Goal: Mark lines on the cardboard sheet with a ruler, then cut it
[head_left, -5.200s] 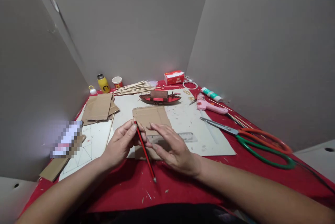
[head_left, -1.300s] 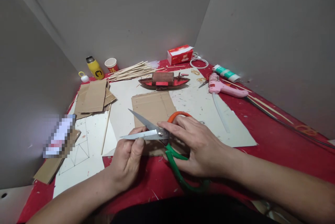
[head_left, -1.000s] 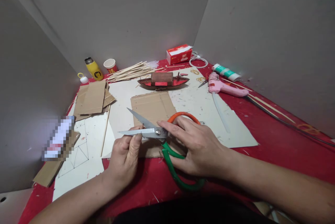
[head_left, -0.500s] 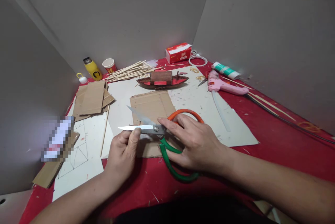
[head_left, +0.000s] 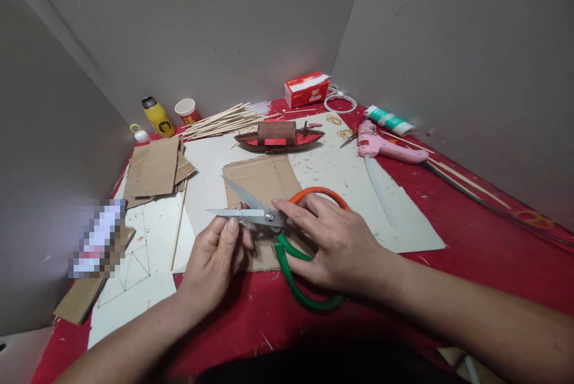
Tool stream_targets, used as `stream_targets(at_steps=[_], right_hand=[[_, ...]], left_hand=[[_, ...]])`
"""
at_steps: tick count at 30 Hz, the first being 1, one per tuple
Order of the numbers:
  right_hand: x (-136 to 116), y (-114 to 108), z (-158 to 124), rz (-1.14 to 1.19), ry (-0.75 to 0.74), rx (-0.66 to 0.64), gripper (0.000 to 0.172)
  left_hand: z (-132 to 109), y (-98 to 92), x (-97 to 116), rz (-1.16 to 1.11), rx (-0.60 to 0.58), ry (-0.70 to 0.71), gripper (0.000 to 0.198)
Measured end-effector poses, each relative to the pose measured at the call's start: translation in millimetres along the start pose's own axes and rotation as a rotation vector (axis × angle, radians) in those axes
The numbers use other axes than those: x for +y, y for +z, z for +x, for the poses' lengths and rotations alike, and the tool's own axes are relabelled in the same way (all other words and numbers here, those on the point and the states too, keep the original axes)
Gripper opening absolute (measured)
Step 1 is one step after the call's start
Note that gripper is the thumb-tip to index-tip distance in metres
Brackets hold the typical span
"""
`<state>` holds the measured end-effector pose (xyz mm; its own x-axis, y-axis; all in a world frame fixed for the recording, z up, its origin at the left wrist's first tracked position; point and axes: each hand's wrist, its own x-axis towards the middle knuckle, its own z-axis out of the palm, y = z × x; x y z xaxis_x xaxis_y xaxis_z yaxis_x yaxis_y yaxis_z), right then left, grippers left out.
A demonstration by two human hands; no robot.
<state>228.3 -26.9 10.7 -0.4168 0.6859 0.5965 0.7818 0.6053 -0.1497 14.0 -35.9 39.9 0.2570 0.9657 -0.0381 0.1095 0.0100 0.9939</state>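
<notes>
My right hand point(head_left: 329, 240) is closed around the scissors point(head_left: 269, 217), which have one orange and one green handle loop. Their two blades stand apart, pointing left. Close against the lower blade, my left hand point(head_left: 215, 258) is closed in a pinch, thumb and fingers together. Whatever those fingertips hold is too small or hidden to make out. Beneath the scissors lies a cardboard sheet point(head_left: 262, 177), partly covered by both hands. Just beyond it, a model boat point(head_left: 278, 137) with a brown canopy and red deck stands on the white paper.
Thin wooden sticks point(head_left: 219, 122) lie in a pile at the back, near a paper cup point(head_left: 186, 112) and a yellow bottle point(head_left: 159, 118). Cardboard pieces point(head_left: 155, 168) are stacked at left. A pink glue gun point(head_left: 385, 151) and a red tissue pack point(head_left: 307, 91) lie toward the right and back.
The upper scissor blade has swung slightly up, away from the lower one. More of my left fingers shows under the lower blade. The surrounding things look unmoved.
</notes>
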Motion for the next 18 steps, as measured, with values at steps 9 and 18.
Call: stream_targets(at_steps=[9,18], right_hand=[[-0.4,-0.3,-0.5,0.014,-0.008,-0.006,0.051],[1.7,2.0,0.1,-0.023,-0.002,0.016,0.049]], left_hand=[[2.3,1.8,-10.3,-0.11,0.042,0.007,0.042],[7.3,6.8,-12.4,-0.1,0.092,-0.078,0.047]])
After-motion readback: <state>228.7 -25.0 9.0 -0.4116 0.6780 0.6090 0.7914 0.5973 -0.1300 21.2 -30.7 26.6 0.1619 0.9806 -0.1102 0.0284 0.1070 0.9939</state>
